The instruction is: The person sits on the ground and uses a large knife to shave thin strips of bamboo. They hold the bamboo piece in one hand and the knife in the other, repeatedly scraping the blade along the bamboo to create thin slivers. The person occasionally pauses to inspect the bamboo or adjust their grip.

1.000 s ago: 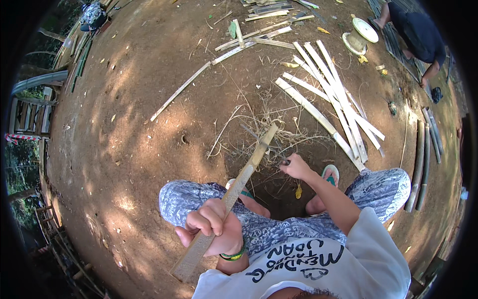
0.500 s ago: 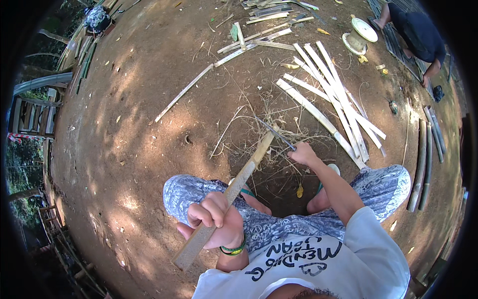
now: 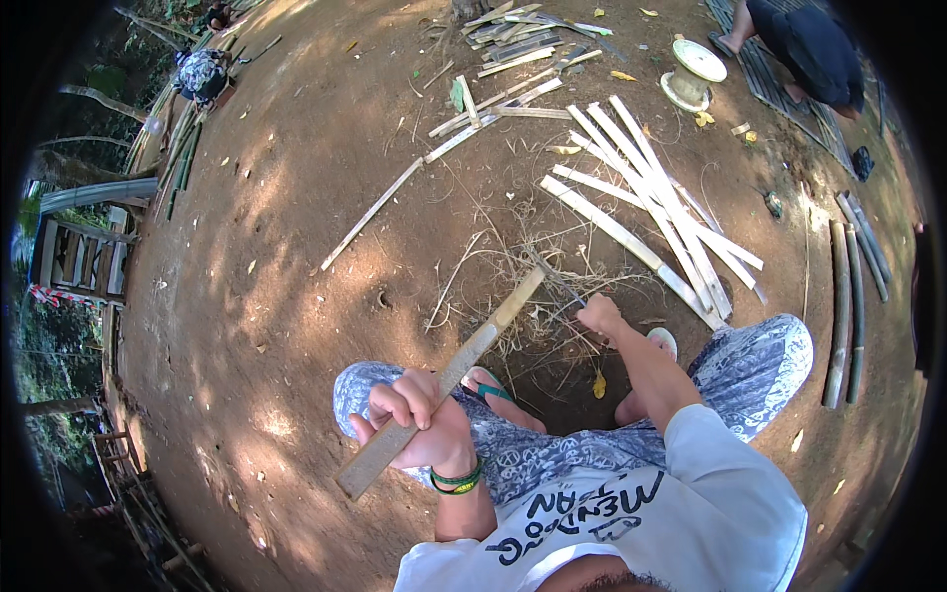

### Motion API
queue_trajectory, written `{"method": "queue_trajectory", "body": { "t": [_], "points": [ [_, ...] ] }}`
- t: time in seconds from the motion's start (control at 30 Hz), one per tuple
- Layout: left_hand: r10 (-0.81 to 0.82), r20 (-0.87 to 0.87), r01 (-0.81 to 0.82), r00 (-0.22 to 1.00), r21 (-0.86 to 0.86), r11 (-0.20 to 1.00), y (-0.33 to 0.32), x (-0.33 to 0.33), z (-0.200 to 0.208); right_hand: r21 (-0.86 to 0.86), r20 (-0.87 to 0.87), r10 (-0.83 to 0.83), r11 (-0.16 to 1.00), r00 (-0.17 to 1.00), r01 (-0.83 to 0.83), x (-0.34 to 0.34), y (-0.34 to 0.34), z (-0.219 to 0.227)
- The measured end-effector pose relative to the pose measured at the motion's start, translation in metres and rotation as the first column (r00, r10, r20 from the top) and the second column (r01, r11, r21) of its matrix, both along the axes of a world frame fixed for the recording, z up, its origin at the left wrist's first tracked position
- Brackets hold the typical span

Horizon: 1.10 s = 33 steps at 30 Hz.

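My left hand (image 3: 426, 422) is closed round the near part of a flat bamboo strip (image 3: 485, 338), which slants up and away to the right across my left knee. In my right hand (image 3: 600, 318) is a knife; its thin dark blade (image 3: 564, 286) lies by the far end of the strip. The fingers of that hand wrap the handle and hide most of it. Below the blade, thin curly bamboo shavings (image 3: 523, 331) are heaped on the soil between my feet.
Pale split bamboo strips (image 3: 681, 222) lie crossed ahead on the right. More slats (image 3: 518, 49) are piled at the far side. A cream spool (image 3: 693, 75) stands near a bending person (image 3: 804, 49). Round bamboo poles (image 3: 837, 316) lie at the right.
My right hand has shifted slightly nearer, and less of the knife blade shows past the strip's end. The left hand keeps its grip on the strip. The whole view has tilted slightly.
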<state>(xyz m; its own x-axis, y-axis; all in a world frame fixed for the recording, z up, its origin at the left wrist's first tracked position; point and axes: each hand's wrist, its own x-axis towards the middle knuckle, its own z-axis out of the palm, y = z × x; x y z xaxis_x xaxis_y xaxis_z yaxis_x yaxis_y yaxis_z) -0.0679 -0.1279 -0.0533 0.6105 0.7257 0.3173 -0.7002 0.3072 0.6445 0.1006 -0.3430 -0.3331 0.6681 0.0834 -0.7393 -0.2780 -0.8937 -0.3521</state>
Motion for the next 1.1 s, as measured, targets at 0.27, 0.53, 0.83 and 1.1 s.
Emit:
{"method": "queue_trajectory", "body": {
  "t": [0.27, 0.53, 0.83, 1.1],
  "points": [
    [-0.021, -0.008, 0.02, 1.0, -0.048, 0.999, 0.007, 0.0, 0.0, -0.012, 0.005, -0.081, 0.997, 0.997, 0.081, 0.0, -0.014, -0.011],
    [-0.099, 0.009, 0.099, 0.995, 0.004, 0.995, -0.001, 0.012, 0.009, -0.076, -0.045, -0.083, 0.994, 0.995, 0.08, 0.013, -0.016, -0.006],
    [-0.153, 0.017, 0.152, 0.988, 0.044, 0.987, 0.004, 0.004, 0.001, 0.201, 0.472, 0.216, 0.918, 0.855, -0.343, -0.009, -0.01, -0.009],
    [-0.158, 0.021, 0.157, 0.987, 0.045, 0.987, -0.003, -0.003, -0.002, 0.069, 0.489, 0.229, 0.952, 0.842, -0.299, -0.009, 0.001, -0.031]
  ]
}}
